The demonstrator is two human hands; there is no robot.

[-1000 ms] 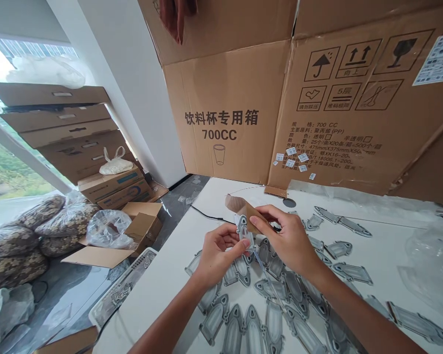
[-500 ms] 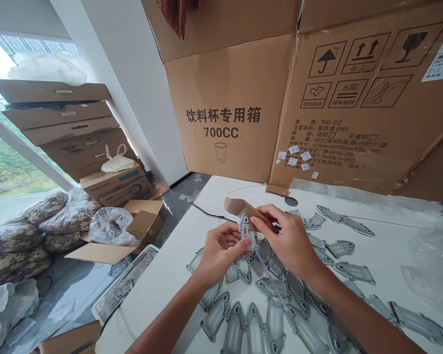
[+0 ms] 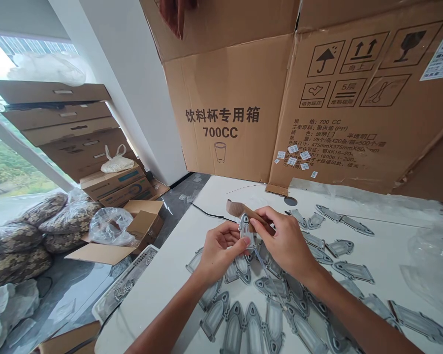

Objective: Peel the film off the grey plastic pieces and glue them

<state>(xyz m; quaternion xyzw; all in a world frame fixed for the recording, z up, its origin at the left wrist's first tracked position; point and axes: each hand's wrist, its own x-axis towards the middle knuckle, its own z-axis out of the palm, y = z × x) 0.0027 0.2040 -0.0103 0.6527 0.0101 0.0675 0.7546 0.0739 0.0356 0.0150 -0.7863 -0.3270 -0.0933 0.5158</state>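
My left hand (image 3: 219, 250) is closed on a small grey pointed frame-like part (image 3: 245, 227) with a pale middle, held upright between thumb and fingers. Just beside it my right hand (image 3: 286, 238) pinches a brown strip (image 3: 237, 208), paper or tape, whose free end curls out to the left behind the part. The right fingertips touch or nearly touch the part's edge; which one I cannot tell. Under both hands lie several similar grey parts (image 3: 254, 324) on the white table (image 3: 151, 295). A thin pale strand hangs below the held part.
Tall cardboard (image 3: 221, 83) stands behind the table. More grey parts (image 3: 352, 272) and clear plastic wrap (image 3: 431, 275) lie to the right. A white basket (image 3: 147, 255) with parts sits along the left edge, near an open carton (image 3: 147, 223). A black cable (image 3: 206, 212) crosses the far edge.
My right hand's fingers have drawn in closer around the brown strip, and its broad section by the hand now looks narrower and turned. The left hand and the grey part have barely moved.
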